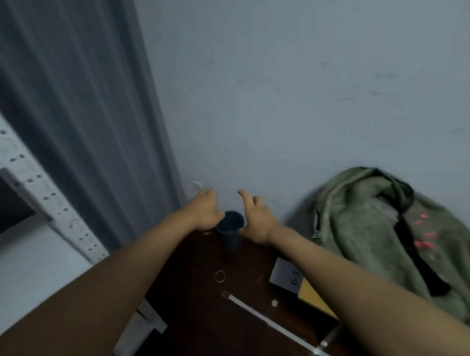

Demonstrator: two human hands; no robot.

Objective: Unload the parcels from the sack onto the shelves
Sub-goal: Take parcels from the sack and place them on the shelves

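Note:
A green sack (365,220) slumps against the wall at the right, its mouth open with a black strap hanging down. Both my arms reach forward over a dark wooden table (196,308). My left hand (205,210) is held out in front of the wall with its fingers loosely curled and nothing visible in it. My right hand (254,220) is held out beside it with relaxed, spread fingers and nothing in it. A dark blue cup (232,229) stands on the table between the two hands. No parcel shows inside the sack.
White perforated metal shelving (26,170) stands at the left in front of a grey curtain (77,104). On the table lie a white label marked 6-1 (286,275), a yellow flat item (311,295), a small ring (220,276) and a white rod (272,324).

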